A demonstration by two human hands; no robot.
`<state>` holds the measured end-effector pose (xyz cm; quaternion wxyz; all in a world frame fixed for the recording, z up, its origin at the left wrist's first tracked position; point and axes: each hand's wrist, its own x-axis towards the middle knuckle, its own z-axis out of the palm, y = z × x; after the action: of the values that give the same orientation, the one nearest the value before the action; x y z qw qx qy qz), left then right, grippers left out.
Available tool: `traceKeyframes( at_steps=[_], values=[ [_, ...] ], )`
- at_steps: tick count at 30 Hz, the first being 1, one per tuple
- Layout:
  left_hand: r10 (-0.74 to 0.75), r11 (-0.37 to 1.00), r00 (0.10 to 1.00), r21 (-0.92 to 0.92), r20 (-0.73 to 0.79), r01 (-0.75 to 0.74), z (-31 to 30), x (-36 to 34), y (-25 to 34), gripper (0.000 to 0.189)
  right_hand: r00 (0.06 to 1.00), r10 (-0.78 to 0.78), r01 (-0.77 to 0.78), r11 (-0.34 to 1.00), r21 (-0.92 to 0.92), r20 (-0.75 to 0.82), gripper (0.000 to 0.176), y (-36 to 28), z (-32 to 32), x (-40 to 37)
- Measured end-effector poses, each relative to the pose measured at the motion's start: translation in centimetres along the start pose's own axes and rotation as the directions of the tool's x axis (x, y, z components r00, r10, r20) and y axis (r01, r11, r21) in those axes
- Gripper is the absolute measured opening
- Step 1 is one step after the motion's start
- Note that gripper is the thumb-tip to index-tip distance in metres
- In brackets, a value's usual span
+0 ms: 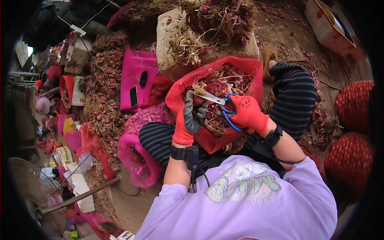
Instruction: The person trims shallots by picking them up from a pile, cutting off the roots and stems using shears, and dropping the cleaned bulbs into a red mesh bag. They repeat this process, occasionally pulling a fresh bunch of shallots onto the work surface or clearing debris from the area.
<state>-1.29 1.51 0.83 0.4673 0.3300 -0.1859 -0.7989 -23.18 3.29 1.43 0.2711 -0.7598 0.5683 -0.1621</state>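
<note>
mid-frame — red-gloved right hand (245,112) clamped on blue-handled steel scissors (216,99) — i'd snip clear of grey-palmed left hand (192,116), curled round purplish bulb (198,101).

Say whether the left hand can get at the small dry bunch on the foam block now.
Probably yes: the small dry bunch lies uncovered, just past the red mesh bag. The left hand, though, seems to hold shallots by the scissors, so it may need freeing first.

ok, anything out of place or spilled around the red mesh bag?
A phone-like slab and a small black object lie on the pink plastic left of the red mesh bag, odd beside heaped bulbs. Reddish scraps litter the floor past it, likely ordinary trimmings. No damage stands out.
</note>
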Motion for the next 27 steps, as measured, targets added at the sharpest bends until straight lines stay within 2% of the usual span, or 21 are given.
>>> traceKeyframes(
  at_steps=[2,5,8,10,11,13,15,16,18,20,22,25,27],
  values=[
    [-0.010,0.999,1.000,0.041,-0.008,0.010,0.8,-0.1,0.3,0.053,1.000,0.013,-0.014,1.000,0.024,0.020,0.038,0.3,0.1,0.0],
    [-0.048,0.996,0.997,-0.070,0.061,0.052,-0.7,0.2,0.4,0.047,0.999,0.040,-0.042,0.992,0.119,0.018,0.036,0.2,-0.4,0.1],
    [0.050,0.998,0.998,0.049,-0.029,-0.049,1.7,-0.3,0.6,0.038,0.993,0.108,-0.119,0.963,0.241,0.056,0.035,0.4,-0.3,0.0],
    [0.144,0.988,0.990,0.054,-0.013,-0.143,1.8,0.1,0.4,0.037,0.982,0.165,-0.186,0.945,0.269,0.096,0.035,0.7,0.1,0.2],
    [0.191,0.980,0.981,0.055,-0.006,-0.191,1.9,0.2,0.4,0.037,0.987,0.140,-0.154,0.952,0.266,0.073,0.036,0.7,-0.1,0.2],
    [0.252,0.966,0.968,0.062,0.004,-0.252,1.9,-0.1,0.6,0.042,0.996,0.089,-0.093,0.962,0.258,0.027,0.039,0.2,-1.0,0.0],
    [0.307,0.945,0.952,0.124,-0.003,-0.304,2.0,-0.1,0.7,0.045,0.996,0.038,-0.024,0.987,0.157,-0.081,0.041,0.4,-0.2,-0.2],
    [0.302,0.945,0.953,0.127,0.021,-0.302,1.3,0.0,0.6,0.040,0.991,0.007,0.007,0.995,0.103,-0.132,0.043,0.5,0.1,-0.2],
    [0.290,0.945,0.955,0.136,0.066,-0.297,-0.4,0.2,0.3,0.032,0.991,-0.007,0.013,0.999,0.045,-0.135,0.044,0.2,0.2,-0.1],
    [0.356,0.839,0.929,0.403,0.099,-0.365,-0.9,0.4,0.0,0.029,0.994,-0.002,0.000,1.000,-0.025,-0.108,0.043,0.2,0.4,-0.1],
    [0.303,0.914,0.950,0.258,0.074,-0.312,-0.1,0.3,0.0,0.027,0.998,0.023,-0.029,0.993,-0.118,-0.051,0.041,0.5,0.4,0.0],
    [0.287,0.934,0.958,0.221,0.009,-0.282,0.7,-0.1,0.4,0.042,1.000,0.024,-0.026,0.992,-0.123,-0.021,0.029,0.6,-0.5,-0.1],
    [0.266,0.941,0.961,0.235,-0.068,-0.244,2.3,-0.5,0.6,0.044,0.999,0.015,-0.018,0.996,-0.086,-0.031,0.027,0.9,-0.4,-0.1]
  ],
)
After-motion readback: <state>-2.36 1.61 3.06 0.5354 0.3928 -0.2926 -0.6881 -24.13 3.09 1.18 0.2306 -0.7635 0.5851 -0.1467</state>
